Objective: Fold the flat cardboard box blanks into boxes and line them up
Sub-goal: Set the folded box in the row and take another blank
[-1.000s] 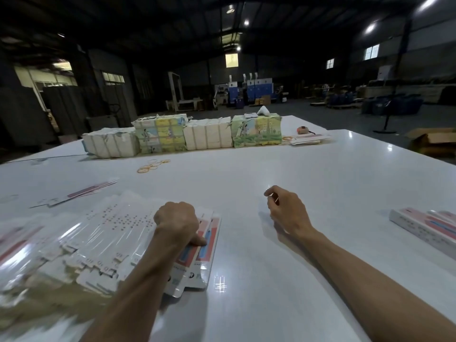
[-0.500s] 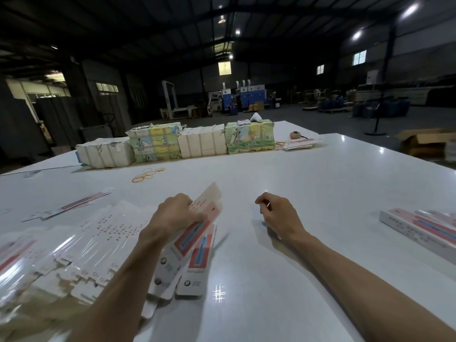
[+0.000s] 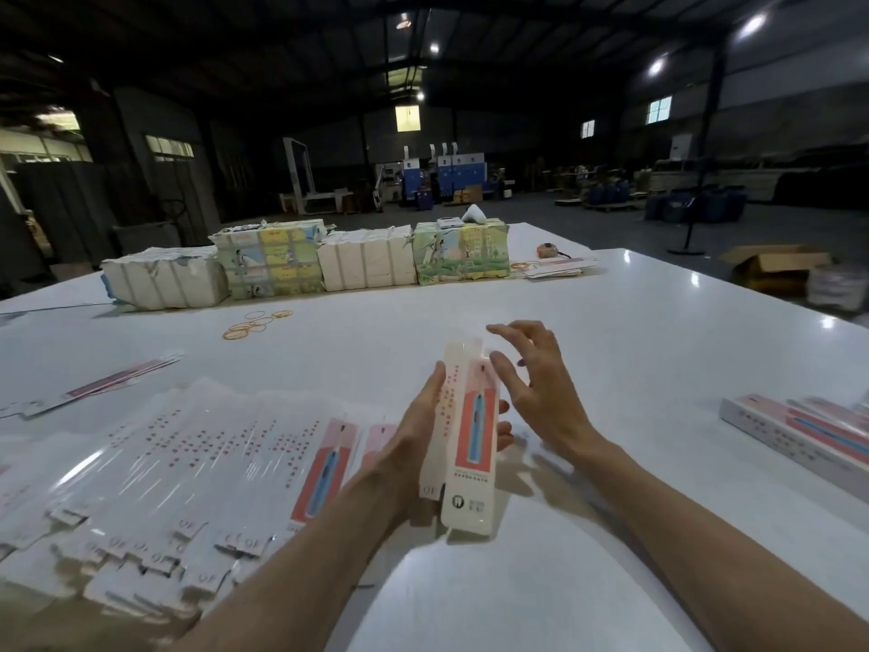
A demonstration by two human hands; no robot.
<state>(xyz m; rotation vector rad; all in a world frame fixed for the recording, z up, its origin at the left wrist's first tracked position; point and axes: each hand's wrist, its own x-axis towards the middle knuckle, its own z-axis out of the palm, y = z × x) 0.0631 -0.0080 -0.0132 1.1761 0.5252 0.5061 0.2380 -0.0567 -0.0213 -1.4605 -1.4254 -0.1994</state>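
Note:
A long white box blank [image 3: 472, 444] with a red and blue panel is lifted above the table in the middle of the view, opened partly into a sleeve. My left hand [image 3: 414, 440] grips it from the left side, fingers wrapped behind it. Just to its right hovers my right hand [image 3: 536, 383], fingers spread, the thumb close to the blank's upper edge. A fanned pile of flat blanks [image 3: 188, 472] lies on the white table [image 3: 635, 360] at my left. Folded boxes [image 3: 799, 435] lie at the right edge.
Wrapped bundles of stock [image 3: 305, 265] stand in a row along the table's far side. Rubber bands [image 3: 254, 322] lie in front of them. A single flat blank [image 3: 94, 388] lies at far left. A brown carton [image 3: 776, 270] sits on the floor at right.
My left hand has lifted one blank off the pile and brought it to the middle, upright. My right hand has risen off the table and opened beside it.

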